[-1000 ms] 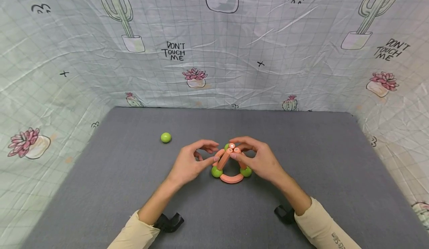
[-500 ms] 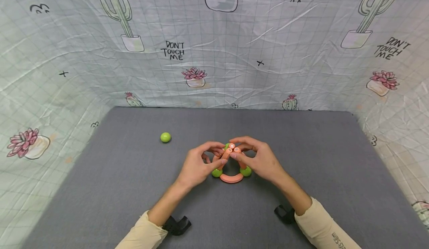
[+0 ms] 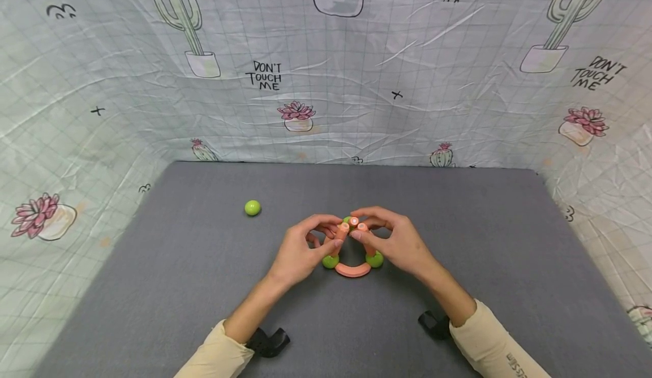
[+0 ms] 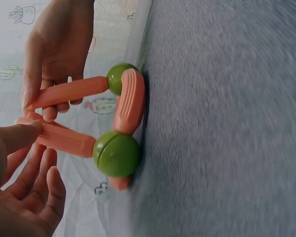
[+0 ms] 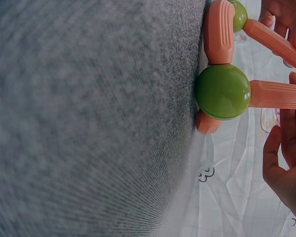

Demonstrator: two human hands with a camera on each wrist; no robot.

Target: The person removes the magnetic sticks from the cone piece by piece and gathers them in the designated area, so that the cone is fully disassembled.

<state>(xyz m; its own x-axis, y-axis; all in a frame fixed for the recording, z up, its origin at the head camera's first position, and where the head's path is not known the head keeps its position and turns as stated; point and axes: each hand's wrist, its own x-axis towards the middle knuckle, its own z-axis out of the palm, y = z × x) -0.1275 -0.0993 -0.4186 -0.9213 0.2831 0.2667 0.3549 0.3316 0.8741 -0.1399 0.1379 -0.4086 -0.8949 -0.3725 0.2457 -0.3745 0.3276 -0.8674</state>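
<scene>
A small frame of orange magnetic sticks and green balls stands on the grey table. Its base has a curved orange stick at the front, between a left green ball and a right green ball. Three straight sticks lean up from the balls, their pale tips close together. My left hand pinches the left straight stick near its top between thumb and fingers. With thumb and fingertips, my right hand holds the right straight stick by its upper end. Fingers partly cover the back of the frame.
A loose green ball lies on the grey table, behind and left of the frame. Black wrist mounts hang under both forearms. Printed cloth walls off the table's back and sides.
My left hand has come right and taken hold of the left straight stick. That stick's top has shifted slightly left, away from the other tips. The right hand keeps its place.
</scene>
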